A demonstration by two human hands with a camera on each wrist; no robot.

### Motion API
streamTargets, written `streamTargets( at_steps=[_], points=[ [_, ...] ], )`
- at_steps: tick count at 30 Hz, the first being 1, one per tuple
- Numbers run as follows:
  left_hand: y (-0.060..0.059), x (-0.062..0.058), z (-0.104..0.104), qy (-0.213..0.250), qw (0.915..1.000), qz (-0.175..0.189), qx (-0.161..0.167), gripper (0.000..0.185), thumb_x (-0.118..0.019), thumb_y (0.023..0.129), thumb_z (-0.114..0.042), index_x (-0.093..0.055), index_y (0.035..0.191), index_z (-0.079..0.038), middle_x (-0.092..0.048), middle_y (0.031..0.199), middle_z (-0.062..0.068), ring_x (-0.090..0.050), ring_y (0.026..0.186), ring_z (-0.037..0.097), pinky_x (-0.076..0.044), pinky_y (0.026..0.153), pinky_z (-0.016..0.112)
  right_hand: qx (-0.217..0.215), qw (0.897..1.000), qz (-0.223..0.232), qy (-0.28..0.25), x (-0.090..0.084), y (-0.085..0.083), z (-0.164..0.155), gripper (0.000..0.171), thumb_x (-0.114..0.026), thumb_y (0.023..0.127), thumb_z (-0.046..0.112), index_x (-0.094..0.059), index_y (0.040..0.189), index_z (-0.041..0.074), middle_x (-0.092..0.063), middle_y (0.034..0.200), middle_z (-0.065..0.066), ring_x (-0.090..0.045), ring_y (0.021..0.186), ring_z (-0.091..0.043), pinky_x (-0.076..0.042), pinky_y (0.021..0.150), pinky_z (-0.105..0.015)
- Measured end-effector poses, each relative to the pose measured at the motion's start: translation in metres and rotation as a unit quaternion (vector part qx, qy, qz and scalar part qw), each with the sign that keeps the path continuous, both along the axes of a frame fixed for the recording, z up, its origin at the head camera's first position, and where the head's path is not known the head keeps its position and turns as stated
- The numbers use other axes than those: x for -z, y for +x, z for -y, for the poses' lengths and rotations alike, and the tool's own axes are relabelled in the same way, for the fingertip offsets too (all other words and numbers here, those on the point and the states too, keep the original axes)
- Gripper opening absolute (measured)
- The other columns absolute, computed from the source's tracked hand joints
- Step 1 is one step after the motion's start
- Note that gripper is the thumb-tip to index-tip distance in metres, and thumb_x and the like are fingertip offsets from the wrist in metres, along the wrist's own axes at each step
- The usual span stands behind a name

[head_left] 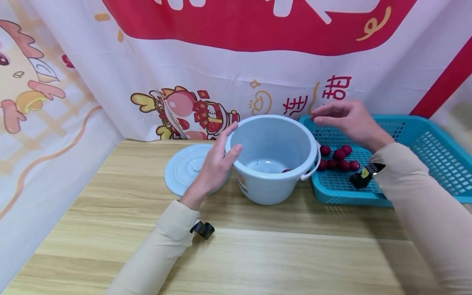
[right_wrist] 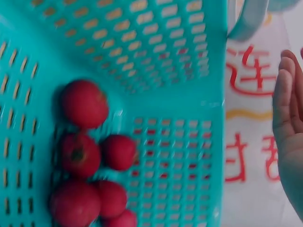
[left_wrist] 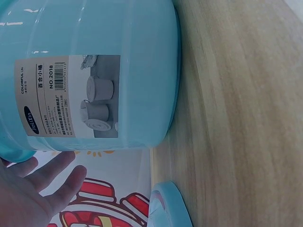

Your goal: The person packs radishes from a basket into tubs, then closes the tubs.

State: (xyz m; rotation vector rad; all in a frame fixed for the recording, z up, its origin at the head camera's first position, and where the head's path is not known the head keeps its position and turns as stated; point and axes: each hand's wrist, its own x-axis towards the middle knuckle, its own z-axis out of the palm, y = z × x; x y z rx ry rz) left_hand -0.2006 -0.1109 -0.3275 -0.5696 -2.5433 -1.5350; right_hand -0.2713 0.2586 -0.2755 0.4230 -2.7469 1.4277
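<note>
A pale blue bucket [head_left: 271, 188] stands upright, its white handle hanging at the right side. Inside, part of a dark red fruit [head_left: 286, 170] shows past the near rim. My left hand [head_left: 217, 162] rests at the bucket's left rim with fingers extended; the left wrist view shows those fingers [left_wrist: 59, 175] spread beside its wall. Above the left end of a turquoise basket [head_left: 350, 196], my right hand [head_left: 344, 119] pinches a small red thing, mostly hidden by the fingertips. Several round, plum-like red fruits [right_wrist: 85, 104] lie in the basket.
A pale blue lid [head_left: 180, 168] lies on the wooden table [head_left: 258, 262], left of the bucket and partly behind my left hand. The basket stands close to the bucket's right side. A printed cloth [head_left: 221, 69] hangs along the table's back edge.
</note>
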Motion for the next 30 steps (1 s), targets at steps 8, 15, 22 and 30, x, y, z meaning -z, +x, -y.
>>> streamTargets(
  at_steps=[8, 15, 22, 30],
  points=[
    [0.000, 0.000, -0.001, -0.003, 1.0000, -0.008, -0.001, 0.064, -0.045, 0.108, -0.043, -0.025, 0.168, -0.033, -0.027, 0.175, -0.008, -0.037, 0.158, 0.025, -0.042, 0.122, 0.059, -0.009, 0.996, 0.076, 0.047, 0.008, -0.010, -0.029, 0.059, -0.075, 0.097, 0.045, -0.062, 0.149, 0.020, -0.068, 0.142, 0.002, -0.061, 0.126, -0.024, -0.060, 0.088, -0.025],
    [0.000, 0.000, -0.001, -0.001, 1.0000, -0.004, -0.002, 0.064, -0.045, 0.108, -0.042, -0.026, 0.168, -0.033, -0.027, 0.175, -0.007, -0.037, 0.157, 0.025, -0.043, 0.122, 0.058, 0.005, 0.989, 0.133, 0.068, 0.026, -0.023, -0.044, 0.060, -0.075, 0.098, 0.040, -0.060, 0.151, 0.018, -0.062, 0.149, -0.009, -0.058, 0.129, -0.027, -0.058, 0.104, -0.049],
    [0.000, 0.000, -0.001, 0.005, 1.0000, -0.004, -0.002, 0.063, -0.045, 0.108, -0.041, -0.026, 0.167, -0.032, -0.028, 0.175, -0.006, -0.039, 0.156, 0.025, -0.044, 0.121, 0.058, -0.007, 0.981, 0.162, 0.104, 0.039, -0.030, -0.049, 0.057, -0.074, 0.100, 0.037, -0.060, 0.149, 0.011, -0.064, 0.147, -0.016, -0.061, 0.128, -0.035, -0.058, 0.102, -0.051],
    [-0.001, 0.001, 0.000, 0.002, 1.0000, -0.003, -0.001, 0.063, -0.045, 0.108, -0.042, -0.026, 0.167, -0.034, -0.028, 0.175, -0.007, -0.039, 0.157, 0.025, -0.043, 0.122, 0.059, -0.012, 0.976, 0.177, 0.126, 0.052, -0.035, -0.053, 0.056, -0.073, 0.101, 0.032, -0.059, 0.149, 0.007, -0.065, 0.145, -0.020, -0.062, 0.124, -0.034, -0.059, 0.096, -0.045]
  ],
)
